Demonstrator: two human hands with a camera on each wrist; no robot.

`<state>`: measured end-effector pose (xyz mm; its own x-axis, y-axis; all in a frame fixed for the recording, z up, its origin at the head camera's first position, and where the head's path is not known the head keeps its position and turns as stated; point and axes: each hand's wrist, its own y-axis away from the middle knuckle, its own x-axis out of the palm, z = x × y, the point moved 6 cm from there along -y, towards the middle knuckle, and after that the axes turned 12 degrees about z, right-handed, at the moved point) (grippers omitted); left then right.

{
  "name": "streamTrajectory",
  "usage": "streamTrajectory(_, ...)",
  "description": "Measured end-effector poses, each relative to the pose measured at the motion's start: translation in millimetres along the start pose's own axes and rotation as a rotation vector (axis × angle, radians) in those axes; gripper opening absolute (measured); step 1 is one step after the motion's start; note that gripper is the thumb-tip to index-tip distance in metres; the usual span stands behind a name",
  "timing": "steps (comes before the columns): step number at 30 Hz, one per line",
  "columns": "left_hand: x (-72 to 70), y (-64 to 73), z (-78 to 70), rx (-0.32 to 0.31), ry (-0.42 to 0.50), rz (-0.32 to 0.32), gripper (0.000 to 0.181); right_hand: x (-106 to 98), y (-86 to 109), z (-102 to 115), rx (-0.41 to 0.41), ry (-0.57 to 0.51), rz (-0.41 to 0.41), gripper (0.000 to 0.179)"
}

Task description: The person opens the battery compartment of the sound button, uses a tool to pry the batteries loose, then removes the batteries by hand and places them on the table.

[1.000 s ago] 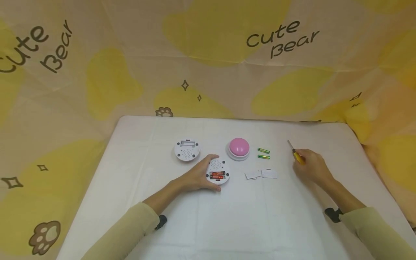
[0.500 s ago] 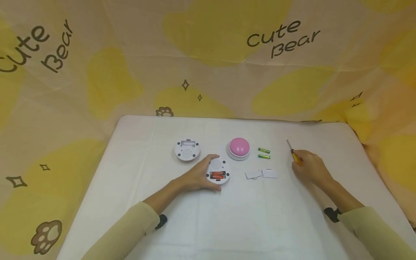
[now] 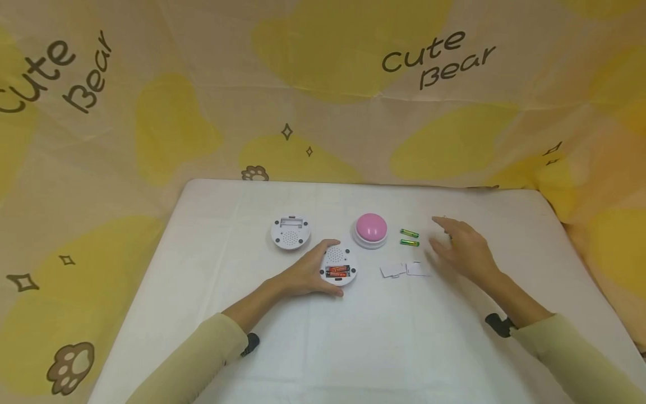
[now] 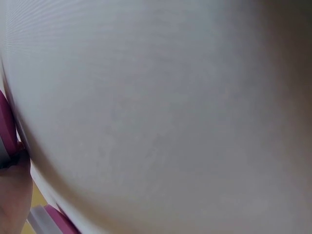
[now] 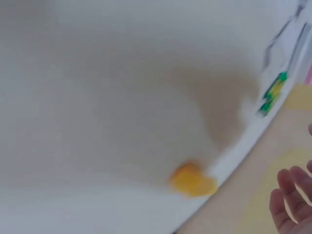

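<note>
a: where is the disc (image 3: 335, 257) resting?

b: mid-table, bay side up, its red cells (image 3: 337, 272) showing. the left hand (image 3: 303, 276) is gripping its rim, digits reaching round the near and far sides.

a: and the right hand (image 3: 465, 247)?

b: it's hovering near the green cells (image 3: 410, 243), fingers loosely spread, holding nothing. a yellow handle (image 5: 190, 180) is lying near it, blurring in the right wrist view.

a: how are you judging the disc?

b: i'm guessing light, stiff plastic, slightly slippery. its pink underside (image 4: 7, 124) is facing down, so it's probably tending to rock. i'm favouring the rim; pressing off-centre is risking a tilt.

a: any edges to be watching?

b: the table's (image 3: 363, 348) edges are lying well apart from it. another disc (image 3: 290, 233) and the pink button (image 3: 372, 227) are crowding the far side, covers (image 3: 418, 270) are sitting rightward, so the near side is offering more room.
</note>
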<state>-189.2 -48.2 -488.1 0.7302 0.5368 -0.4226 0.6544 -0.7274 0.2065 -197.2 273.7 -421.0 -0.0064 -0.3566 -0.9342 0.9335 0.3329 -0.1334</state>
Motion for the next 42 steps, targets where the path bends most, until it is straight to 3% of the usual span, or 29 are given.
streamTrajectory(4, -0.4, 0.5, -1.2, -0.008, 0.005, 0.000, 0.114, 1.8, -11.0, 38.1, -0.149, -0.053, -0.035, 0.055)
streamTrajectory(7, -0.7, 0.2, -1.3, -0.014, 0.010, -0.001, 0.114, 6.9, -16.5, 64.7, -0.222, -0.130, -0.012, 0.057)
streamTrajectory(15, -0.7, -1.0, 1.0, -0.013, 0.018, -0.002, 0.114, 29.9, -22.7, 110.5, -0.343, -0.269, 0.078, 0.054)
streamTrajectory(24, -0.5, -1.3, 1.3, -0.004, 0.022, 0.008, 0.113, 50.8, -21.2, 133.7, -0.416, -0.340, 0.121, 0.045)
streamTrajectory(35, -1.1, -0.2, 2.0, -0.002, 0.019, 0.005, 0.113, 69.6, -22.6, 150.5, -0.449, -0.377, 0.188, 0.043)
streamTrajectory(42, -1.5, -0.3, 2.5, -0.002, 0.012, 0.005, 0.112, 76.0, -25.5, 154.8, -0.457, -0.334, 0.182, 0.040)
